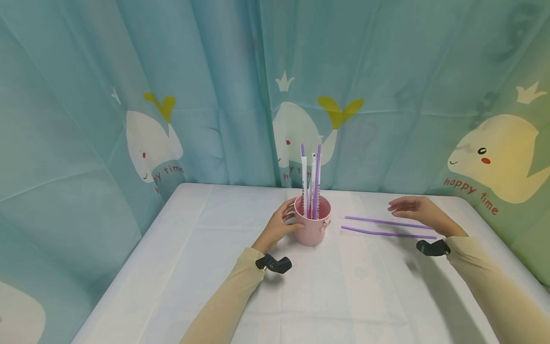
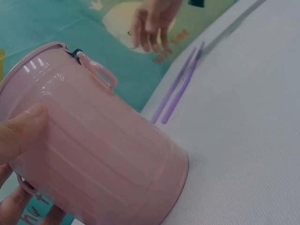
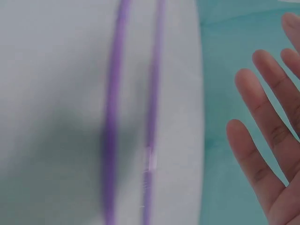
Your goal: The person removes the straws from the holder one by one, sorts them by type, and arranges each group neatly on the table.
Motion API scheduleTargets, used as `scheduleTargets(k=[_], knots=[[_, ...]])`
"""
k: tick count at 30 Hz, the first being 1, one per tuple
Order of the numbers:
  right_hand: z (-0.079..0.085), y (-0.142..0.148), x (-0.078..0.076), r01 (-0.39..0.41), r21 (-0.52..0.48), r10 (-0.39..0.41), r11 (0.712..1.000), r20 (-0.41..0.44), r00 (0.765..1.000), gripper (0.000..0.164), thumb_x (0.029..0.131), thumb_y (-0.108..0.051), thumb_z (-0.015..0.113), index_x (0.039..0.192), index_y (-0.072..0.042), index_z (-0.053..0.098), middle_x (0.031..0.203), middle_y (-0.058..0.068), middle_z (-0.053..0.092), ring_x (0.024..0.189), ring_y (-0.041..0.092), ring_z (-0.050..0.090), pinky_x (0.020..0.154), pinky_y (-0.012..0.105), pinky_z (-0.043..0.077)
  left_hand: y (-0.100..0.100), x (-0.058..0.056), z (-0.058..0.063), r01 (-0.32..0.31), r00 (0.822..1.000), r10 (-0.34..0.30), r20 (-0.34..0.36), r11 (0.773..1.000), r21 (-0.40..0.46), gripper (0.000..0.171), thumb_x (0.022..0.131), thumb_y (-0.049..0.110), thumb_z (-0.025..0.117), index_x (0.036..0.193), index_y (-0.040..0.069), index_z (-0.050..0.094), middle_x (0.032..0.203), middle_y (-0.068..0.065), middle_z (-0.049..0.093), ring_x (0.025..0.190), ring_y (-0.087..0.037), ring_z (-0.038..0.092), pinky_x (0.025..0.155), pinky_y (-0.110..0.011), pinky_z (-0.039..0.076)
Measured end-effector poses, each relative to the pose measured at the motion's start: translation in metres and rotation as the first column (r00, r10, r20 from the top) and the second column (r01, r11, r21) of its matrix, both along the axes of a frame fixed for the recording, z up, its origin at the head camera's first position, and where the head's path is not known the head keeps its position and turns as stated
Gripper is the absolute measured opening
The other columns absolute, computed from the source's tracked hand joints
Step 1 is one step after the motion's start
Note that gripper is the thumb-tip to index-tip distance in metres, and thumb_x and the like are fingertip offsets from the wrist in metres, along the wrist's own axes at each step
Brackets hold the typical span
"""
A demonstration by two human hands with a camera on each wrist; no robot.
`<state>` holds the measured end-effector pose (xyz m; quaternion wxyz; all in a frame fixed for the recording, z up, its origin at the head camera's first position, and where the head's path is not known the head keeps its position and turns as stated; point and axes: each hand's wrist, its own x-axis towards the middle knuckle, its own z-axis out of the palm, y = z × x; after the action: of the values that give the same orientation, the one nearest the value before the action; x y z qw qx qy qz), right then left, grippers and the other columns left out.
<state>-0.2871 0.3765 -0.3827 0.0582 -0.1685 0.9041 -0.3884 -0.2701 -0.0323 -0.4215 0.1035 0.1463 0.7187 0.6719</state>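
Observation:
My left hand (image 1: 277, 227) grips a small pink bucket (image 1: 310, 233) from its left side. In the left wrist view the thumb (image 2: 21, 133) lies on the bucket's wall, with other fingers around its far side. Several straws (image 1: 304, 186), some purple and some in white printed wrappers, stand upright in the bucket. Two purple straws, a rear one (image 1: 378, 221) and a front one (image 1: 386, 234), lie side by side on the table to the right. Above their right ends hovers my right hand (image 1: 417, 211), its fingers (image 3: 255, 101) spread and holding nothing.
A white cloth covers the table (image 1: 343, 296). Behind it, and along both sides, hangs a blue-green curtain (image 1: 223, 95) printed with whales. Dark cameras (image 1: 273, 263) are strapped to both wrists.

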Motion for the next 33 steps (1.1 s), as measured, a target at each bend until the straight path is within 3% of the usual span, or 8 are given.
scheduleTargets(k=[5, 11, 20, 26, 33], knots=[[0.02, -0.004, 0.001, 0.017, -0.043, -0.017, 0.999, 0.004, 1.0, 0.044, 0.091, -0.025, 0.062, 0.125, 0.001, 0.054, 0.101, -0.025, 0.066, 0.094, -0.007, 0.063, 0.077, 0.011, 0.052, 0.001, -0.003, -0.007, -0.015, 1.0, 0.015, -0.022, 1.0, -0.012, 0.076, 0.082, 0.006, 0.071, 0.146, 0.015, 0.031, 0.148, -0.011, 0.041, 0.133, -0.032, 0.041, 0.112, -0.045, 0.038], [0.043, -0.019, -0.001, 0.011, -0.099, -0.013, 0.995, -0.026, 1.0, 0.041, 0.092, -0.022, 0.06, 0.125, 0.001, 0.054, 0.101, -0.026, 0.065, 0.092, -0.006, 0.064, 0.079, 0.008, 0.051, 0.0, -0.003, -0.006, -0.004, 1.0, 0.004, -0.011, 1.0, -0.001, 0.078, 0.082, 0.004, 0.07, 0.147, 0.013, 0.029, 0.149, -0.013, 0.038, 0.134, -0.034, 0.039, 0.112, -0.046, 0.037], [0.062, -0.058, -0.015, -0.01, -0.179, -0.003, 0.984, -0.076, 0.997, 0.037, 0.092, -0.02, 0.061, 0.122, 0.002, 0.056, 0.1, -0.02, 0.068, 0.09, -0.003, 0.066, 0.079, 0.011, 0.054, -0.002, 0.011, 0.018, 0.025, 1.0, -0.025, 0.012, 1.0, 0.002, 0.076, 0.083, 0.002, 0.068, 0.147, 0.008, 0.027, 0.149, -0.018, 0.036, 0.135, -0.038, 0.038, 0.112, -0.048, 0.036], [0.062, -0.088, -0.022, 0.0, -0.202, -0.014, 0.979, -0.066, 0.998, 0.04, 0.09, -0.023, 0.063, 0.121, 0.002, 0.058, 0.1, -0.012, 0.07, 0.089, 0.0, 0.067, 0.08, 0.014, 0.054, -0.001, 0.014, 0.022, 0.018, 1.0, -0.018, 0.012, 1.0, -0.009, 0.076, 0.084, 0.004, 0.068, 0.147, 0.008, 0.027, 0.149, -0.018, 0.036, 0.134, -0.038, 0.038, 0.112, -0.049, 0.036], [0.057, -0.122, -0.028, -0.056, -0.185, 0.047, 0.981, -0.051, 0.998, 0.042, 0.09, -0.026, 0.063, 0.12, 0.004, 0.058, 0.112, 0.009, 0.069, 0.089, -0.001, 0.066, 0.088, 0.025, 0.056, -0.002, 0.014, 0.021, 0.018, 1.0, -0.018, 0.016, 1.0, -0.006, 0.076, 0.084, 0.002, 0.067, 0.147, 0.008, 0.027, 0.15, -0.017, 0.036, 0.135, -0.037, 0.038, 0.113, -0.048, 0.035]])
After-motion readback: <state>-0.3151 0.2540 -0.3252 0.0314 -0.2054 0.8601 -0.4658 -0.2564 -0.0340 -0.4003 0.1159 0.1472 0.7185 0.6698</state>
